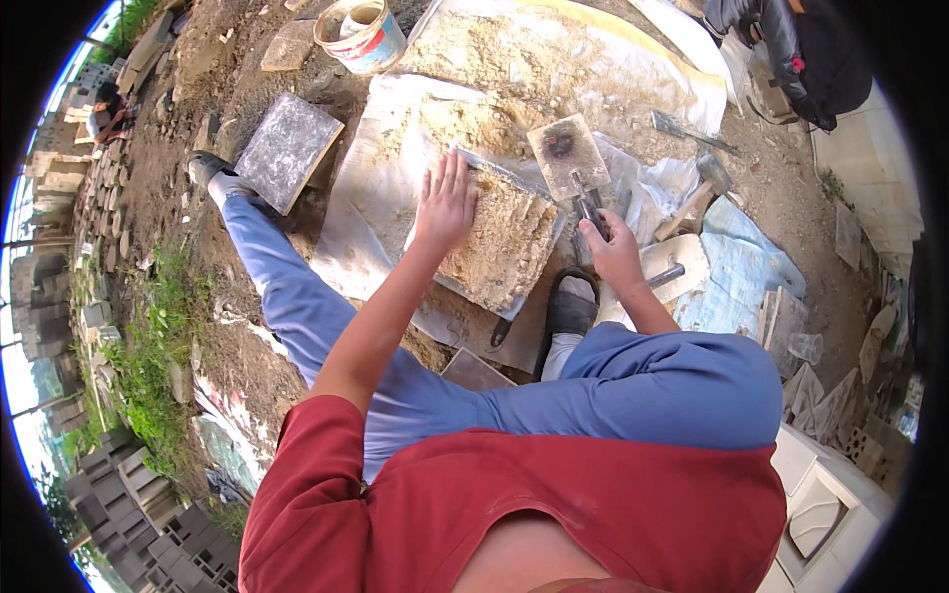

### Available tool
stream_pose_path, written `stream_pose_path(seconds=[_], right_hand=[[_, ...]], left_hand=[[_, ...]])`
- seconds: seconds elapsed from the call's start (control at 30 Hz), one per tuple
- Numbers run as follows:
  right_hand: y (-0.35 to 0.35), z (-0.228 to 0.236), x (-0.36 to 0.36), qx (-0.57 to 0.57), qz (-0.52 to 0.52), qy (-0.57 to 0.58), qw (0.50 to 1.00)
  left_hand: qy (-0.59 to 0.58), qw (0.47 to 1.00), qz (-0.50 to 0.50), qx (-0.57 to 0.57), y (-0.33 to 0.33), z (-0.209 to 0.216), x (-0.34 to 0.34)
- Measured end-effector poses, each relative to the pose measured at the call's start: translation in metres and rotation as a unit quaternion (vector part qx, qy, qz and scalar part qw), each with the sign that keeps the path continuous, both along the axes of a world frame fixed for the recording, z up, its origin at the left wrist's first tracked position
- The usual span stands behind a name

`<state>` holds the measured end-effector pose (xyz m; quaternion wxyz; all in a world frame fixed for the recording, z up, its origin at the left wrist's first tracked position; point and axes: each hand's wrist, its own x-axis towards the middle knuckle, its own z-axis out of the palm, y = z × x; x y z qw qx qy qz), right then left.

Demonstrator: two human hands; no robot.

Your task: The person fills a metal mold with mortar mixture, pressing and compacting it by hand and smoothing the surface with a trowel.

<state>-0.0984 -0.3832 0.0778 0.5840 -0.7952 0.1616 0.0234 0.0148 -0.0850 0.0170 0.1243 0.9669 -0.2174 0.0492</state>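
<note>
A rectangular mould (509,304) with thin metal edges lies between my legs, filled with a crumbly tan sandy mix (502,237). Flat on the near-left part of that mix rests my left hand (447,206), its fingers stretched out and holding nothing. My right hand (615,249) is wrapped round the dark handle of a square-bladed trowel (568,148). The trowel's pale blade, with a dark patch in its middle, points away from me beyond the mould's right corner. Loose sandy mix (465,124) is heaped on a white sheet (356,217) past the mould.
A dusty dark slab (289,148) lies by my left foot; a bucket (361,38) stands behind it. At right are a hammer (710,178), a flat metal tool (682,127), another trowel (680,265) and blue sheeting (736,267). Another person (791,59) is at the far right.
</note>
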Motion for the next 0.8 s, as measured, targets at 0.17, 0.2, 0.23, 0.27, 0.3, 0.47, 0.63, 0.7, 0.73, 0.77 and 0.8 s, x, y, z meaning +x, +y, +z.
stream_pose_path(seconds=[0.17, 0.2, 0.23, 0.27, 0.3, 0.47, 0.63, 0.7, 0.73, 0.77, 0.8], right_hand=[[-0.01, 0.0, 0.004, -0.012, -0.032, -0.006, 0.999], [-0.015, -0.002, 0.006, -0.012, -0.04, -0.002, 0.999], [-0.015, -0.004, 0.009, -0.013, -0.041, -0.004, 0.999], [-0.015, -0.006, 0.013, -0.019, -0.041, -0.005, 0.999], [-0.015, -0.009, 0.018, -0.024, -0.041, -0.005, 0.999], [-0.028, -0.021, 0.036, -0.105, -0.025, 0.045, 0.993], [-0.043, -0.061, 0.068, -0.198, -0.047, 0.001, 0.979], [-0.049, -0.06, 0.088, -0.215, -0.036, 0.001, 0.976], [-0.057, -0.057, 0.102, -0.238, -0.031, 0.006, 0.971], [-0.063, -0.056, 0.117, -0.259, -0.025, 0.01, 0.965], [-0.069, -0.058, 0.133, -0.256, -0.028, 0.015, 0.966]], left_hand=[[-0.018, 1.0, 0.007, 0.016, -0.044, 0.012, -0.003], [0.005, 0.998, -0.063, 0.005, -0.049, 0.014, -0.015], [0.027, 0.991, -0.128, -0.003, -0.049, 0.014, -0.02], [0.034, 0.994, -0.102, -0.006, -0.052, 0.009, -0.015], [0.031, 0.994, -0.103, -0.007, -0.052, 0.007, -0.009], [0.017, 0.999, -0.009, -0.029, -0.055, 0.003, 0.025], [0.047, 0.996, 0.028, -0.065, -0.061, 0.001, 0.081], [0.1, 0.993, 0.037, -0.043, -0.065, -0.007, 0.115], [0.123, 0.991, 0.033, -0.047, -0.073, -0.012, 0.13], [0.146, 0.988, 0.03, -0.05, -0.079, -0.017, 0.147], [0.131, 0.991, 0.001, 0.015, -0.085, -0.021, 0.166]])
